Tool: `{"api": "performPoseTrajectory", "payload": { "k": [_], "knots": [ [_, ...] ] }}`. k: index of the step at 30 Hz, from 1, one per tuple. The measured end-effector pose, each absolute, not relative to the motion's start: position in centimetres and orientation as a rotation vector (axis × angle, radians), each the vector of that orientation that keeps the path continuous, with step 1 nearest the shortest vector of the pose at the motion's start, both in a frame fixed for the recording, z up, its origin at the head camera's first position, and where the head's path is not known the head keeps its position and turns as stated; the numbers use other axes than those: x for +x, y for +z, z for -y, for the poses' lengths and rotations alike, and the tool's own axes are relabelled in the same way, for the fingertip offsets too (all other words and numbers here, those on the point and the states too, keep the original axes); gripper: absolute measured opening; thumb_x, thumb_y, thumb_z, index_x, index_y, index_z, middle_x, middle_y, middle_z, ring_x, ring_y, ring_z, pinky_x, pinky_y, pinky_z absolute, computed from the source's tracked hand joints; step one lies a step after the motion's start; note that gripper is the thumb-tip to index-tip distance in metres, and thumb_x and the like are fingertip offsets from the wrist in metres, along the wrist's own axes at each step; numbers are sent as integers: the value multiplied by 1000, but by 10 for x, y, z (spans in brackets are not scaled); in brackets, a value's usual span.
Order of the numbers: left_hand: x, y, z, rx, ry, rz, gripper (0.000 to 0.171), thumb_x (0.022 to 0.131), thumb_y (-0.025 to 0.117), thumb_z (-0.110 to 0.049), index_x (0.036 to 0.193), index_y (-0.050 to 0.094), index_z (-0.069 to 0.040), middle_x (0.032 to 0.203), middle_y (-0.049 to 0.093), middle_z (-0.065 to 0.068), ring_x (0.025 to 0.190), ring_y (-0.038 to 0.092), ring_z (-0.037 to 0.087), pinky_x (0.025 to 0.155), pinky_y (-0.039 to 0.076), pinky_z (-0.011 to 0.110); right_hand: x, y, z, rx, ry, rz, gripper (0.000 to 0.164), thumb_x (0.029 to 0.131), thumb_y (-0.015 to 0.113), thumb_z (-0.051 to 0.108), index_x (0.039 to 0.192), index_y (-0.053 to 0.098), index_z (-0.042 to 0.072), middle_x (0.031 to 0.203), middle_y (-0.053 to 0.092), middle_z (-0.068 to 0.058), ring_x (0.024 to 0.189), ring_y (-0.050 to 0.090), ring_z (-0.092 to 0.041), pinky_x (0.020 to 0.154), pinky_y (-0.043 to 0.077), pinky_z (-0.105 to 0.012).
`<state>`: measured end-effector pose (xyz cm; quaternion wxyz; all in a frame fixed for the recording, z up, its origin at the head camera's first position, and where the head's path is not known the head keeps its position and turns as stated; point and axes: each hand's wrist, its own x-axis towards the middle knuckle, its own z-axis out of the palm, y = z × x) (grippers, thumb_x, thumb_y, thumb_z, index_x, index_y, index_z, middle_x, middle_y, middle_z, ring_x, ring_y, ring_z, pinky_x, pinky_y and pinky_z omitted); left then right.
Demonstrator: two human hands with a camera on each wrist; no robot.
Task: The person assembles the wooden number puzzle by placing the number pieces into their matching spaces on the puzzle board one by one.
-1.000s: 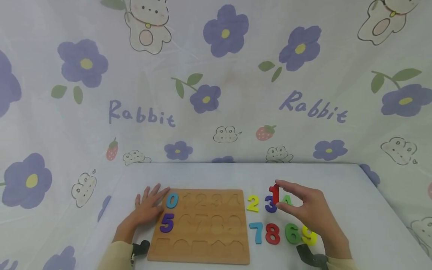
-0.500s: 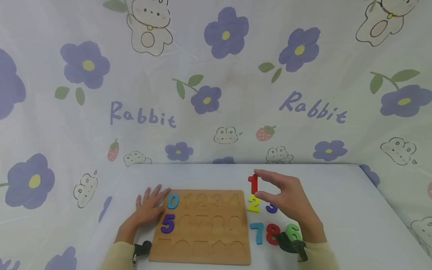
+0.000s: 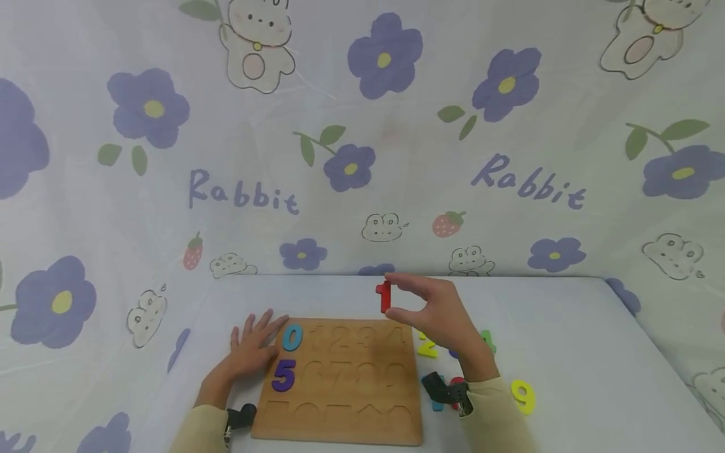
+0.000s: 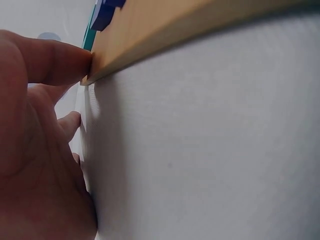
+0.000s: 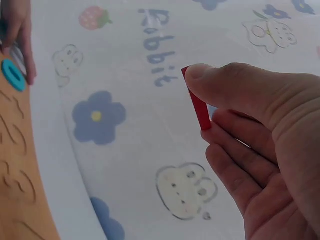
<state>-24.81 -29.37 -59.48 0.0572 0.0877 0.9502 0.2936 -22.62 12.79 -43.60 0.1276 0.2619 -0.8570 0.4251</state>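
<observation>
My right hand (image 3: 433, 309) pinches a red number 1 (image 3: 386, 297) between thumb and fingertips, holding it upright in the air above the back right part of a wooden number puzzle board (image 3: 340, 425). In the right wrist view the red 1 (image 5: 199, 102) shows edge-on. At the board's left edge rests my left hand (image 3: 252, 347), fingers spread; its thumb touches the board's edge in the left wrist view. A light-blue 0 (image 3: 292, 338) and a purple 5 (image 3: 284, 375) lie in their recesses. The other recesses in sight hold no pieces.
Right of the board lie loose numbers: a yellow 2 (image 3: 427, 349), a green 4 (image 3: 488, 341), a yellow 9 (image 3: 523, 397) and several others partly hidden by my right arm. A patterned cloth (image 3: 340, 239) hangs behind the white table (image 3: 572, 352).
My right hand has carried the red 1 leftward and up, from over the loose numbers to above the board. The left hand stays at the board's edge.
</observation>
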Motion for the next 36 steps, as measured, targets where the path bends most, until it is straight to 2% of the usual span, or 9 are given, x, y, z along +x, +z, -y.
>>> {"api": "performPoseTrajectory", "payload": {
  "k": [10, 19, 26, 36],
  "knots": [
    [-250, -597, 294, 253, 907, -2869, 73, 97, 59, -18, 169, 45, -21, 182, 18, 24, 166, -5, 59, 124, -16, 81, -240, -450, -84, 818, 1332, 2520, 53, 90, 90, 17, 141, 75, 14, 137, 78, -3, 130, 74, -30, 112, 59, -52],
    [-249, -594, 294, 253, 888, -2877, 74, 96, 59, -17, 168, 45, -20, 181, 19, 25, 166, -4, 59, 124, -13, 83, -253, -475, -52, 813, 1360, 2575, 54, 90, 91, 26, 141, 76, 17, 138, 78, 0, 130, 74, -26, 112, 58, -51],
    [-248, -592, 293, 241, 882, -2861, 74, 97, 58, -18, 170, 43, -20, 182, 18, 23, 166, -5, 58, 125, -15, 81, -261, -497, -34, 799, 1440, 2628, 51, 92, 88, 24, 141, 75, 16, 141, 77, 0, 133, 72, -27, 113, 58, -50],
    [-248, -591, 294, 214, 883, -2859, 73, 97, 58, -19, 169, 44, -22, 182, 18, 22, 167, -5, 57, 125, -15, 81, -262, -530, -12, 702, 1591, 2782, 54, 97, 83, 26, 149, 70, 25, 150, 71, 2, 145, 62, -29, 117, 55, -52]
  ]
}}
